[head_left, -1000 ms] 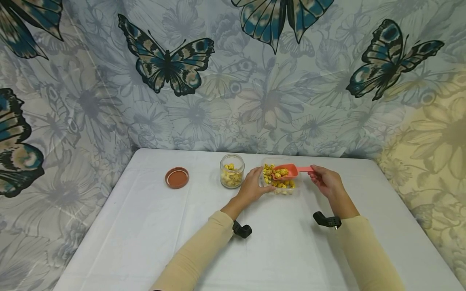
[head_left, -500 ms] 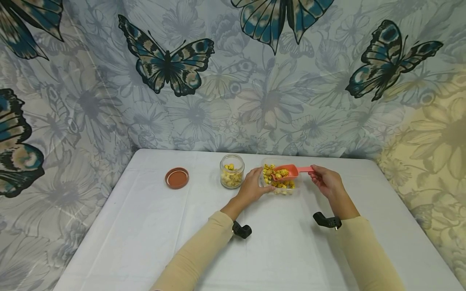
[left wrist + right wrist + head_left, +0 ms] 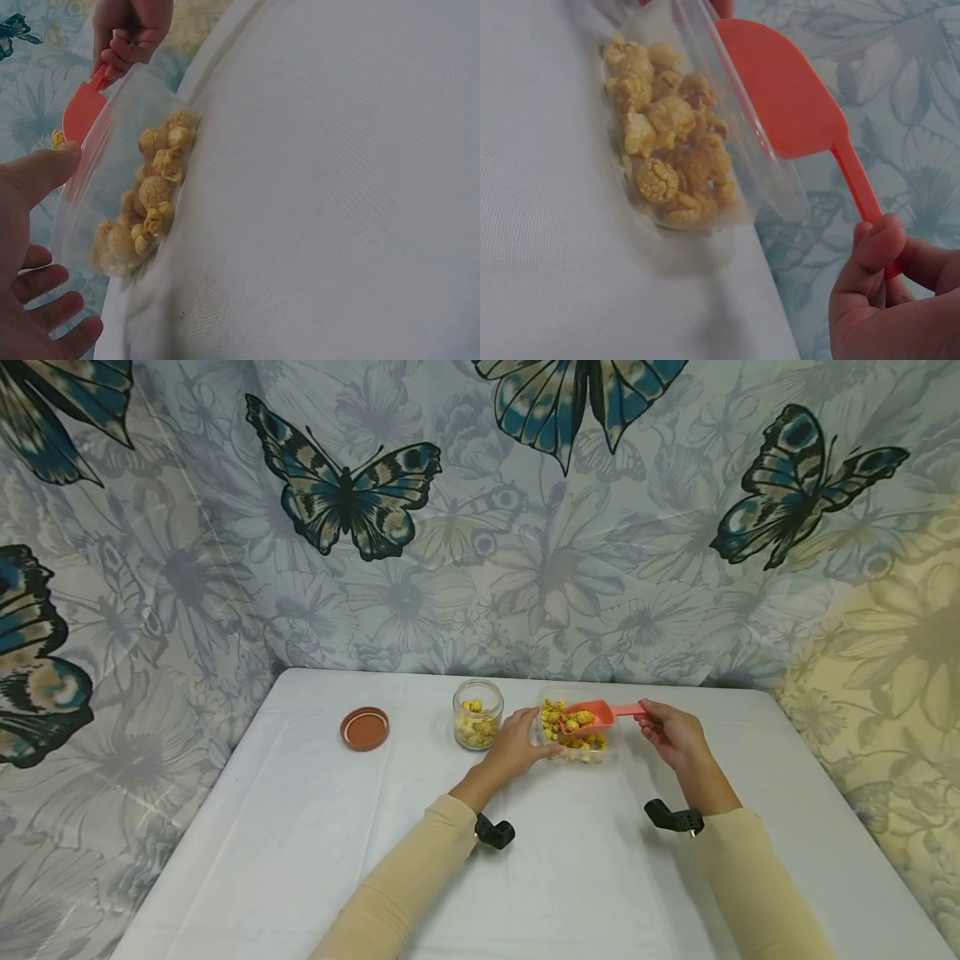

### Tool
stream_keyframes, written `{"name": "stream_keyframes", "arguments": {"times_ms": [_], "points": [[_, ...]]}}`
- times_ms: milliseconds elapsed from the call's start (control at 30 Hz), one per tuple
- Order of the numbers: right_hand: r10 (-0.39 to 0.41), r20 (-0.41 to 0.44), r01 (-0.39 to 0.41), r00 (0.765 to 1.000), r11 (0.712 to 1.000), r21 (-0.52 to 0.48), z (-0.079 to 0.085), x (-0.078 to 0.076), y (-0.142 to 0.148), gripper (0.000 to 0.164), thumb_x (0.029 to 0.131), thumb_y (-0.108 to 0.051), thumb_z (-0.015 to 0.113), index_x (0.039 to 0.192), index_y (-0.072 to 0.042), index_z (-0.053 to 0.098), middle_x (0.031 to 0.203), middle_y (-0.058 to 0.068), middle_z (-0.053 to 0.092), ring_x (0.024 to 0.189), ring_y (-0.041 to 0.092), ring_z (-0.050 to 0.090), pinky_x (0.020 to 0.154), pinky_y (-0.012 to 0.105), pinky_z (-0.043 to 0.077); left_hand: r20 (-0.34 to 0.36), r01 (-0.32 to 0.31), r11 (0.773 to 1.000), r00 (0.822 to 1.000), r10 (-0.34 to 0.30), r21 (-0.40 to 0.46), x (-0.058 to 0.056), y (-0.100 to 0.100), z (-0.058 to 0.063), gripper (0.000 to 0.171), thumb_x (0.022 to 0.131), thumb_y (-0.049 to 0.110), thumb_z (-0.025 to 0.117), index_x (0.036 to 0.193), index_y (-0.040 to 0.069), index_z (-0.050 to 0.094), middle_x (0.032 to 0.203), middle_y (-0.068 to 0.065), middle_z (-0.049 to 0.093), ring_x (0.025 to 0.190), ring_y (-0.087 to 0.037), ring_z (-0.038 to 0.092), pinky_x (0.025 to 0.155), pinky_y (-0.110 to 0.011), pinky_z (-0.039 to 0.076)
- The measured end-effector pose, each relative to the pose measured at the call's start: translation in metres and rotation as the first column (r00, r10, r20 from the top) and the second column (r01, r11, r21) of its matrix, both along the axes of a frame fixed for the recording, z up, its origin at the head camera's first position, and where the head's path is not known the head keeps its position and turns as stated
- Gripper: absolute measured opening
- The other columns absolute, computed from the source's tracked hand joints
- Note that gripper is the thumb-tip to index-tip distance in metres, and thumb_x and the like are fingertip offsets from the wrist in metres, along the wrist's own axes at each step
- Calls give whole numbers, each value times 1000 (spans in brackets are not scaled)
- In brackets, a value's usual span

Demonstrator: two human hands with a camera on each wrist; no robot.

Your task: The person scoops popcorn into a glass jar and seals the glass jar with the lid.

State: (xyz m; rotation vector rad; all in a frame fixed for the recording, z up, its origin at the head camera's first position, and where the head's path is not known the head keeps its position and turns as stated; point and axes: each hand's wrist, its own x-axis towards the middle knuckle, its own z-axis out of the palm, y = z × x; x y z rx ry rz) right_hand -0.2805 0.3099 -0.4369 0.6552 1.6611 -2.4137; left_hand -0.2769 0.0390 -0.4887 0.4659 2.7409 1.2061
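The plastic tub sits upright on the white surface, with yellow popcorn in it that shows through its clear wall. At the tub's mouth, over that popcorn, is a red scoop, its bowl loaded and hollow side up, a position that seems meant to stop pieces rolling out. The right hand, just right of the tub, pinches the end of the scoop's handle between thumb and fingers, likely so the knuckles stay clear of the rim. Whether the scoop touches the rim, I cannot tell.

The left hand rests at the tub's left side, fingers extended rather than wrapped, thumb laid at the near rim; this looks like a steadying touch, since so light a tub would probably slide.

Left of the tub, just past that hand, a glass jar stands upright and uncovered, part filled with popcorn. A brown lid lies flat farther left, well apart from the tub, presumably set aside to leave the jar's mouth free.
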Motion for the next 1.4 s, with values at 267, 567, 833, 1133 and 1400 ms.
{"name": "stream_keyframes", "arguments": {"times_ms": [267,567,833,1133,1400], "points": [[-11,-17,11,1000,1000,8,2,2,-5,14,93,-12,65,83,-12,74,69,-1,71,59,7,62,57,16,54,0,13,1000,1000,-13,15,0,-3,7,78,87,43,71,150,12,38,152,-10,40,141,-28,39,113,-45,39],[4,-20,-4,1000,1000,-2,9,-1,-5,14,95,-12,63,84,-12,73,69,-2,70,59,6,61,58,16,54,-17,27,999,999,-27,22,4,-5,23,79,87,45,71,150,12,36,153,-10,39,141,-28,39,114,-45,38],[-19,-61,16,998,999,-47,16,0,-8,21,95,-10,62,78,-11,73,66,0,70,57,7,60,56,17,54,-34,28,998,999,-26,61,7,-5,34,82,86,45,71,151,10,35,154,-11,37,140,-29,39,113,-47,39],[-45,-139,31,989,994,-104,23,0,-13,20,94,-7,63,77,-7,73,64,3,69,54,10,60,54,18,53,-38,0,994,999,5,111,9,-7,47,82,85,45,73,151,11,36,154,-11,36,141,-31,39,112,-49,39],[-55,-141,38,989,992,-120,30,0,-18,21,95,-7,61,78,-7,72,65,3,69,55,9,60,54,17,54,-19,-1,990,1000,3,138,11,-11,57,85,85,47,73,152,14,34,156,-11,33,141,-32,39,111,-51,40]]}}
